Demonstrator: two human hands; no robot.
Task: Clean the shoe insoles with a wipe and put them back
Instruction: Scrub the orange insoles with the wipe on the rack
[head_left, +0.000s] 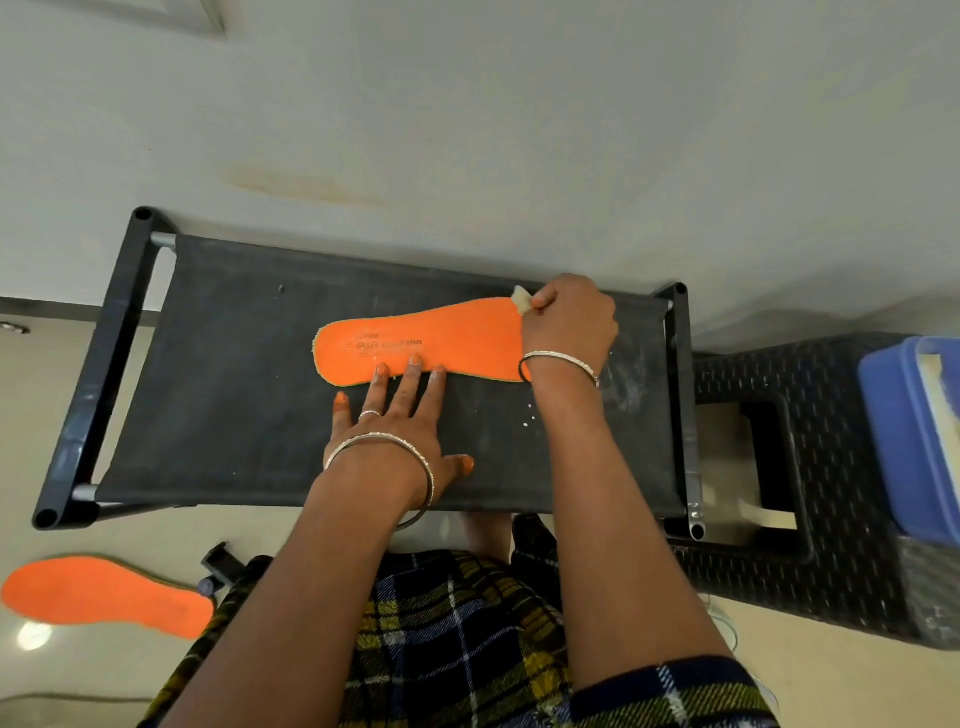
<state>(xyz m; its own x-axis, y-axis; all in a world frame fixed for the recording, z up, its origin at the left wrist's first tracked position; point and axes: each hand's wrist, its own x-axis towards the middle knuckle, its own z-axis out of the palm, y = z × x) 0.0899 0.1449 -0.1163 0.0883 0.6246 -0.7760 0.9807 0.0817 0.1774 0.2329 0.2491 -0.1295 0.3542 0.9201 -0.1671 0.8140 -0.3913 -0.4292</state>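
An orange insole (415, 338) with dark printed lettering lies flat on the black fabric top of a low rack (234, 395). My left hand (400, 421) lies flat with straight fingers, three fingertips pressing the insole's near edge. My right hand (569, 325) is curled round a small whitish wipe (521, 300) and covers the insole's right end. A second orange insole (104, 595) lies on the floor at the lower left, apart from both hands.
The rack stands against a white wall (519, 130). To its right is a black woven-pattern stool (831, 519) bearing a blue plastic box (904, 441). A small black object (218, 566) sits on the tiled floor near my plaid-covered lap. White specks dot the rack fabric.
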